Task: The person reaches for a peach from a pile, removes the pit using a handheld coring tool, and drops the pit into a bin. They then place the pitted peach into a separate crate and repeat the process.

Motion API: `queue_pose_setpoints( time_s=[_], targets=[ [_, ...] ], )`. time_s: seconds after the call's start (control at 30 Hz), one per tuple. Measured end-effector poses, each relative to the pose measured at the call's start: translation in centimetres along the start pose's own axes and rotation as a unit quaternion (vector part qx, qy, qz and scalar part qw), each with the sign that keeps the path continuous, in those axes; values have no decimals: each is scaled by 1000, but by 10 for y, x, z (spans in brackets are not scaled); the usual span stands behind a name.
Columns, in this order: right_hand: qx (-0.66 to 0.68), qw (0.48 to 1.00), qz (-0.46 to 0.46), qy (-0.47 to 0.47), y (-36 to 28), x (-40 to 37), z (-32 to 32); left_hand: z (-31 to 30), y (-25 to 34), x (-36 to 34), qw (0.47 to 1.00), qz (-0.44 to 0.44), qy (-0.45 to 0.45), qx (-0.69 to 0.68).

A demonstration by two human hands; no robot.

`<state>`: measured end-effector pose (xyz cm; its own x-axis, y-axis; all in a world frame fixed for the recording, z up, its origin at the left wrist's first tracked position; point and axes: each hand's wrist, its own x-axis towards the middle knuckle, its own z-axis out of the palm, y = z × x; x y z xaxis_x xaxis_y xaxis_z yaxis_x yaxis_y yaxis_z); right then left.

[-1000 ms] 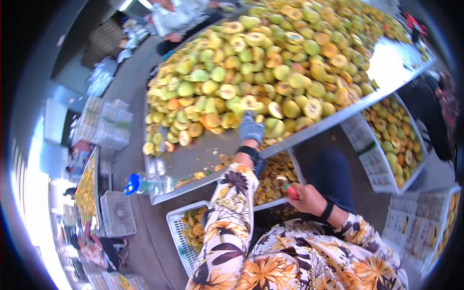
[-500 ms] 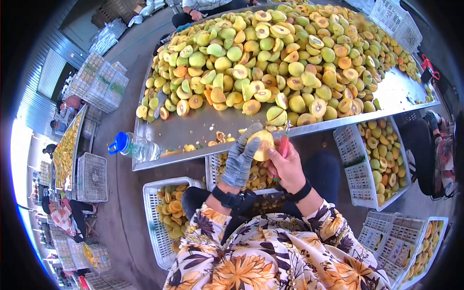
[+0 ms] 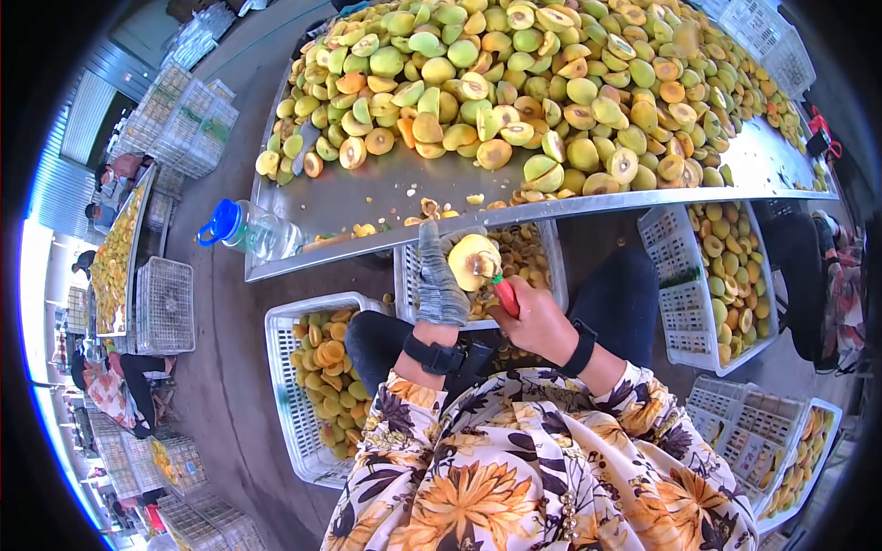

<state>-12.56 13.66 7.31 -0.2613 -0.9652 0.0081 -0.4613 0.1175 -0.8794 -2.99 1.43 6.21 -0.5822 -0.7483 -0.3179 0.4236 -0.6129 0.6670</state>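
Observation:
My left hand (image 3: 441,286), in a grey knitted glove, holds a yellow peach half (image 3: 469,255) with its cut face turned to the right. My bare right hand (image 3: 540,323) grips a small pitting tool (image 3: 504,294) with a red handle and a green collar. The tool's tip meets the middle of the cut face, where the stone sits; how deep it goes is hidden. Both hands are over a white crate (image 3: 557,262) of fruit pieces between my knees, just in front of the table edge.
A metal table (image 3: 367,197) bears a large heap of halved fruit (image 3: 514,92). A blue-capped water bottle (image 3: 262,230) lies at its left corner. Fruit-filled crates stand at left (image 3: 280,386) and right (image 3: 675,317). Other people sit at another table (image 3: 152,207) far left.
Both hands have come down from the table edge to over the crate. The tool, earlier upright beside the peach half, now has its tip against the cut face.

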Motion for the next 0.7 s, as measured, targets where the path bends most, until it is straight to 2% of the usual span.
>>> queue_pose_setpoints(
  time_s=[0.03,0.17,0.23,0.27,0.33,0.37,0.4,0.47,0.5,0.53,0.57,0.6,0.63,0.67,0.7],
  targets=[
    [-3,1000,-4,3,1,0,1,2,-4,1,999,16,33,8],
    [-24,1000,-6,-9,-3,-1,-2,19,-1,-9,996,56,47,60],
    [-30,999,5,-24,1,-5,-2,18,1,-12,988,54,3,143],
    [-30,999,8,-25,3,-7,-3,14,1,-10,989,50,4,142],
    [-22,996,-9,-83,8,-8,-5,3,5,-1,963,43,-63,259],
    [-21,996,-8,-83,10,-8,-6,12,17,-3,965,-39,-88,244],
    [-18,994,-16,-105,12,-8,-6,14,23,-1,965,-41,-86,245],
    [-16,991,-25,-128,20,-9,-5,16,30,6,918,-164,-136,335],
    [12,989,-46,-138,27,-8,-2,11,29,12,910,-237,-120,318],
    [40,986,-68,-147,31,-8,0,7,30,12,910,-237,-119,318],
    [41,986,-68,-147,21,-5,-5,8,34,10,923,-226,-156,269],
    [162,964,59,-203,1,-2,-15,9,37,10,932,-215,-193,220],
    [277,908,184,-253,-10,0,-20,0,21,16,951,-27,-181,250],
    [280,908,183,-252,-12,2,-18,6,18,7,950,-28,-181,252],
    [311,900,176,-249,-13,3,-15,15,18,-8,978,-5,-139,155]
  ],
)
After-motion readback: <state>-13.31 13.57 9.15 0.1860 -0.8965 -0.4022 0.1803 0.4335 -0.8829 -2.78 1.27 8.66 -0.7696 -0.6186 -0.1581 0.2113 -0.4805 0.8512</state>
